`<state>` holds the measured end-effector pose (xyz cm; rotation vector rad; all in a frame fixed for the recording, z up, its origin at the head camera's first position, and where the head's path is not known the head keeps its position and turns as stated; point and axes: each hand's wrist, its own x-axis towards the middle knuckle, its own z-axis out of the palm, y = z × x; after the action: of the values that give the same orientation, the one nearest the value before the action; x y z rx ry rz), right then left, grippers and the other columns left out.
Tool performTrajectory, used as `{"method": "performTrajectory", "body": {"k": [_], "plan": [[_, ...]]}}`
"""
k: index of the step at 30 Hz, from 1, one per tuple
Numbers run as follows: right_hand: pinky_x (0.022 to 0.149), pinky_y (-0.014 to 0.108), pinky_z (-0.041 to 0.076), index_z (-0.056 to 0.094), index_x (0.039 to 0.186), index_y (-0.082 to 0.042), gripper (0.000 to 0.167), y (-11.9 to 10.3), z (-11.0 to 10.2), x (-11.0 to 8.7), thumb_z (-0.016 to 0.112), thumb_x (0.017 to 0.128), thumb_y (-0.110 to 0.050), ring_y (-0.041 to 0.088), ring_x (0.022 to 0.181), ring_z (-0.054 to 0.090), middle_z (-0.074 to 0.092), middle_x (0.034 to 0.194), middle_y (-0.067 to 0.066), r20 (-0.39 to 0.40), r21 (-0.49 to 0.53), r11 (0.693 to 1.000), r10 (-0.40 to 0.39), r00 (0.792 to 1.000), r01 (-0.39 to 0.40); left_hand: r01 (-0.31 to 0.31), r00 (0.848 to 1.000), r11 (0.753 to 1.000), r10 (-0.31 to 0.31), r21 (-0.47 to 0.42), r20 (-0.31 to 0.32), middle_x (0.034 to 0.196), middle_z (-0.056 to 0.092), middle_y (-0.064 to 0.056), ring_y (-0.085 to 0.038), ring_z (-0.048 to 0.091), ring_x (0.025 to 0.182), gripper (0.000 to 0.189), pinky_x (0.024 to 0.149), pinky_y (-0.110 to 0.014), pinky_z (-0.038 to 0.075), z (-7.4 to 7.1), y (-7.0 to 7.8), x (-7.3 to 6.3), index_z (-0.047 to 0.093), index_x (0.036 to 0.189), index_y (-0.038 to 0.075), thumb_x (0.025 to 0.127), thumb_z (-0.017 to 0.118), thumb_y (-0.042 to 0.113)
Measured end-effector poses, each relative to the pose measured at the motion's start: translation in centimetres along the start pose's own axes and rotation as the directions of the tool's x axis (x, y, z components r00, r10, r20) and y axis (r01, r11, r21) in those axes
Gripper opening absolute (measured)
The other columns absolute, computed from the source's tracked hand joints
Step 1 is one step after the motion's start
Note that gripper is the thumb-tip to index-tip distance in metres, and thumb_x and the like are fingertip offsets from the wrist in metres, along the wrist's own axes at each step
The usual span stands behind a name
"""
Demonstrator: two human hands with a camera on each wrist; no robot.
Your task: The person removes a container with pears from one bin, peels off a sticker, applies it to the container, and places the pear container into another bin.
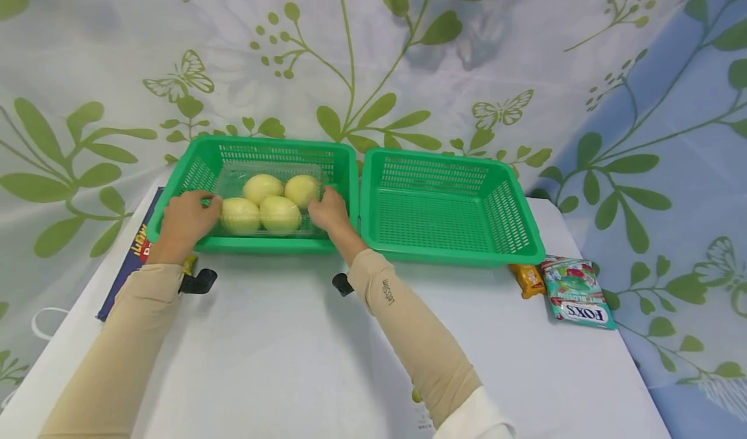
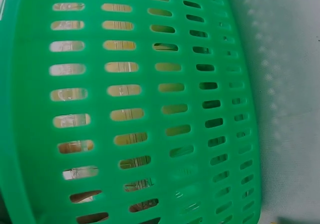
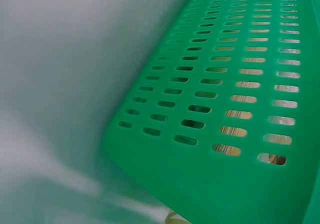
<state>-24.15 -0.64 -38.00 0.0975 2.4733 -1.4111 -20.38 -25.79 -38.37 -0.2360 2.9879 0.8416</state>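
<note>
A clear plastic box (image 1: 236, 174) of pale yellow round fruits (image 1: 281, 214) sits inside the left green basket (image 1: 262, 244). My left hand (image 1: 189, 218) grips the box's left end, its fingertips over the edge beside the front left fruit. At the opposite end, my right hand (image 1: 329, 211) holds the right side of the box, reaching in over the basket's front rim. Both wrist views look at the basket's slotted wall (image 2: 145, 99), with the fruits showing pale through the slots; the hands are hidden there.
A second green basket (image 1: 432, 222) stands right beside the first. To its right lie an orange packet (image 1: 528, 279) and a green Fox's bag (image 1: 578, 293). A dark blue package (image 1: 125, 277) lies left of the left basket. Behind hangs a leaf-patterned curtain (image 1: 233, 50).
</note>
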Motion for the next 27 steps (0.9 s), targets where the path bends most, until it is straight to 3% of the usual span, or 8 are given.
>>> {"method": "performTrajectory", "body": {"k": [6,11,18,22,27], "plan": [[0.118,0.046,0.039,0.028,0.157,-0.003,0.054,0.15,-0.25,-0.03,0.039,0.105,-0.015,0.030,0.150,0.034,0.032,0.163,0.015,0.010,0.006,1.000,-0.002,1.000,0.002,0.019,1.000,1.000,-0.018,-0.010,0.018,0.138,0.051,-0.038,-0.052,0.053,0.118,0.062,0.086,-0.062,0.048,0.02,0.13,0.06,0.048,0.142,-0.010,0.106,0.032,0.038],[0.113,0.046,0.043,0.030,0.156,-0.003,0.054,0.16,-0.28,-0.02,0.040,0.104,-0.013,0.030,0.142,0.041,0.033,0.163,0.014,0.009,0.045,0.999,0.001,1.000,-0.002,0.031,0.999,0.999,-0.031,-0.021,0.031,0.144,0.045,-0.039,-0.061,0.038,0.132,0.064,0.100,-0.072,0.038,-0.15,0.22,0.12,0.045,0.144,-0.010,0.106,0.032,0.039],[0.110,0.045,0.043,0.032,0.156,-0.004,0.055,0.26,-0.15,0.16,0.041,0.102,-0.011,0.030,0.137,0.044,0.034,0.163,0.014,0.015,0.052,0.999,-0.001,1.000,0.000,0.054,0.997,0.998,-0.051,-0.038,0.054,0.148,0.039,-0.040,-0.063,0.028,0.137,0.066,0.107,-0.076,0.027,-0.30,0.21,0.07,0.040,0.147,-0.011,0.107,0.029,0.041],[0.098,0.042,0.046,0.034,0.155,-0.004,0.054,0.38,-0.32,0.33,0.044,0.103,-0.014,0.032,0.129,0.049,0.037,0.160,0.015,0.013,0.053,0.999,0.006,1.000,-0.006,0.065,0.996,0.997,-0.062,-0.040,0.061,0.148,0.038,-0.041,-0.063,0.030,0.136,0.066,0.107,-0.075,0.029,-0.26,0.28,0.16,0.040,0.147,-0.011,0.107,0.030,0.041],[0.081,0.035,0.041,0.034,0.155,-0.004,0.055,0.33,-0.81,0.45,0.046,0.102,-0.011,0.031,0.111,0.051,0.039,0.159,0.017,0.028,0.074,0.997,0.005,1.000,-0.007,0.083,0.993,0.996,-0.080,-0.039,0.086,0.149,0.036,-0.040,-0.063,0.033,0.135,0.067,0.106,-0.073,0.034,-0.43,0.37,0.55,0.038,0.148,-0.010,0.106,0.030,0.042]]}}
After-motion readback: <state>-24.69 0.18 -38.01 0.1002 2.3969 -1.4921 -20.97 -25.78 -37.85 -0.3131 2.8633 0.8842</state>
